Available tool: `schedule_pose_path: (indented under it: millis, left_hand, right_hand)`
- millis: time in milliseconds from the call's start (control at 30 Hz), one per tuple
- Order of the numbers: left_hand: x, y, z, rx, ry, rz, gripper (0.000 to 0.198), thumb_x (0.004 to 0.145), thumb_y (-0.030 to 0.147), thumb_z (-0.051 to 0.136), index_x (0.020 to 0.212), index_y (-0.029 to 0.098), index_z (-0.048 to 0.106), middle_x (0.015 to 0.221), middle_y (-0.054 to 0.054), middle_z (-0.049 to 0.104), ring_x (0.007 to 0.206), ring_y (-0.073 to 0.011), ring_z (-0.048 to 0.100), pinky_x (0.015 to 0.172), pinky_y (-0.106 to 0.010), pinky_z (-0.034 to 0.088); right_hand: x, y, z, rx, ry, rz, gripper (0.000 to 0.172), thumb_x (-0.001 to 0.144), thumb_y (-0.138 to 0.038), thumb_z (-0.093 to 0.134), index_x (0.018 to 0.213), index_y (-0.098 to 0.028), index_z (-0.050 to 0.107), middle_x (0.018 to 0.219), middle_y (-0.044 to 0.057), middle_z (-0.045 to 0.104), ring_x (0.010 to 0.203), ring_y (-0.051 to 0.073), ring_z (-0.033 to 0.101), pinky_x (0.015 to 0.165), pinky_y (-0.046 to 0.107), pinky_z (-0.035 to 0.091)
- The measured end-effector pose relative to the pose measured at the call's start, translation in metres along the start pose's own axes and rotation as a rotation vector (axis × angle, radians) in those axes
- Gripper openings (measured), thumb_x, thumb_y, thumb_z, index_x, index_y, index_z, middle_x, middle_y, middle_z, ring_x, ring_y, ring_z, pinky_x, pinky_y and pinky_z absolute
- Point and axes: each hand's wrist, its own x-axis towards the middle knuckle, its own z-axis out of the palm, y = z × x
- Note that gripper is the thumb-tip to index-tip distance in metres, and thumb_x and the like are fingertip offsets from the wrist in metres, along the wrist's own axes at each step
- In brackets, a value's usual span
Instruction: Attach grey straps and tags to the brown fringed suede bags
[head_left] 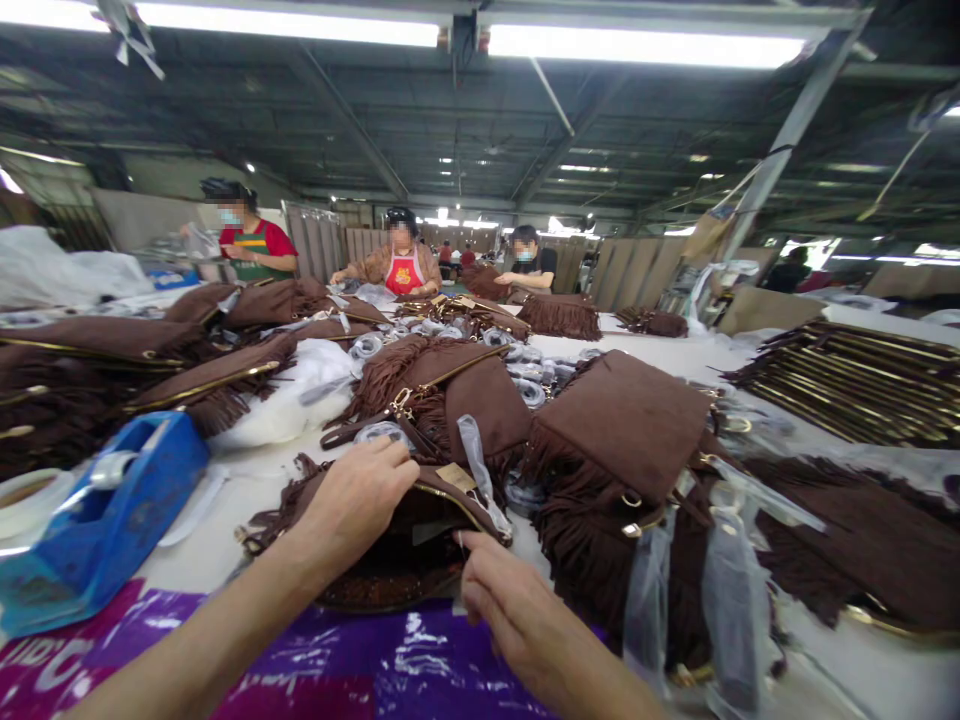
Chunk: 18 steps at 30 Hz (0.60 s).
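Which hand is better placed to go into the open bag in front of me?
Right, probably. The forefinger of the right hand points at the open mouth of the bag, while the left hand lies on top of the bag, seemingly steadying it.

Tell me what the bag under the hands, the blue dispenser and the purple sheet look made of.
Bag: brown suede or faux suede, matt and napped, with cut fringe; which one is unclear. Its zip: gold-toned metal by its shine. Dispenser: hard blue plastic, smooth, moulded. Sheet: thin plastic film, glossy, with wrinkled glare.
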Motion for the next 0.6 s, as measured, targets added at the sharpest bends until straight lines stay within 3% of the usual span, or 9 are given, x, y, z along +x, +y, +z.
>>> schedule_pose_path:
  millis: [133, 233, 300, 367, 467, 533, 600]
  left_hand:
    - [-0.008, 0.020, 0.001, -0.073, 0.141, -0.035, 0.021, 0.091, 0.012, 0.042, 0.086, 0.018, 0.062, 0.086, -0.005, 0.058, 0.082, -0.0203, 0.055, 0.070, -0.029, 0.045]
    - [-0.023, 0.041, 0.023, -0.241, -0.037, 0.117, 0.022, 0.089, 0.012, 0.043, 0.090, 0.020, 0.062, 0.083, -0.004, 0.060, 0.075, -0.0182, 0.058, 0.067, -0.027, 0.047]
    - [-0.027, 0.049, 0.039, -0.316, -0.172, 0.130, 0.026, 0.083, 0.006, 0.042, 0.090, 0.018, 0.064, 0.086, -0.007, 0.066, 0.078, -0.0208, 0.062, 0.072, -0.030, 0.050]
    - [-0.023, 0.046, 0.052, -0.406, -0.210, 0.053, 0.034, 0.080, 0.002, 0.041, 0.097, 0.016, 0.067, 0.099, -0.011, 0.070, 0.089, -0.0243, 0.065, 0.081, -0.035, 0.050]
    - [-0.011, 0.031, 0.062, -0.575, -0.154, -0.065, 0.052, 0.078, 0.000, 0.036, 0.120, 0.018, 0.062, 0.123, -0.009, 0.066, 0.109, -0.0253, 0.061, 0.096, -0.037, 0.045]
    - [-0.003, 0.023, 0.064, -0.649, -0.165, -0.091, 0.059, 0.078, 0.000, 0.033, 0.127, 0.021, 0.058, 0.128, -0.006, 0.064, 0.114, -0.0249, 0.059, 0.100, -0.037, 0.043]
    - [0.003, 0.021, 0.064, -0.685, -0.210, -0.091, 0.056, 0.080, 0.002, 0.033, 0.123, 0.022, 0.062, 0.125, -0.005, 0.066, 0.112, -0.0252, 0.061, 0.098, -0.037, 0.044]
  right_hand:
    - [0.013, -0.001, -0.012, 0.106, 0.027, 0.049, 0.030, 0.100, -0.029, 0.032, 0.081, -0.022, 0.054, 0.110, 0.004, 0.055, 0.100, 0.017, 0.056, 0.084, 0.028, 0.048]
    - [0.018, 0.001, -0.018, 0.068, -0.020, 0.064, 0.028, 0.100, -0.031, 0.034, 0.080, -0.022, 0.052, 0.094, 0.001, 0.056, 0.091, 0.017, 0.057, 0.086, 0.030, 0.046]
    - [0.019, 0.004, -0.021, 0.047, -0.041, 0.058, 0.028, 0.099, -0.032, 0.035, 0.078, -0.022, 0.050, 0.089, 0.001, 0.056, 0.091, 0.017, 0.056, 0.090, 0.032, 0.044]
    - [0.019, 0.006, -0.024, 0.054, -0.044, 0.058, 0.029, 0.099, -0.034, 0.036, 0.076, -0.022, 0.048, 0.095, 0.003, 0.058, 0.105, 0.020, 0.055, 0.099, 0.035, 0.039]
    - [0.017, 0.011, -0.027, 0.040, -0.059, 0.109, 0.031, 0.099, -0.036, 0.034, 0.078, -0.022, 0.051, 0.114, 0.007, 0.060, 0.128, 0.024, 0.043, 0.107, 0.038, 0.031]
    - [0.015, 0.015, -0.028, -0.012, -0.072, 0.151, 0.029, 0.099, -0.035, 0.034, 0.082, -0.022, 0.054, 0.124, 0.009, 0.057, 0.127, 0.024, 0.044, 0.105, 0.038, 0.033]
    - [0.013, 0.016, -0.027, -0.075, -0.082, 0.165, 0.027, 0.099, -0.033, 0.033, 0.090, -0.022, 0.056, 0.115, 0.007, 0.060, 0.111, 0.022, 0.054, 0.095, 0.034, 0.039]
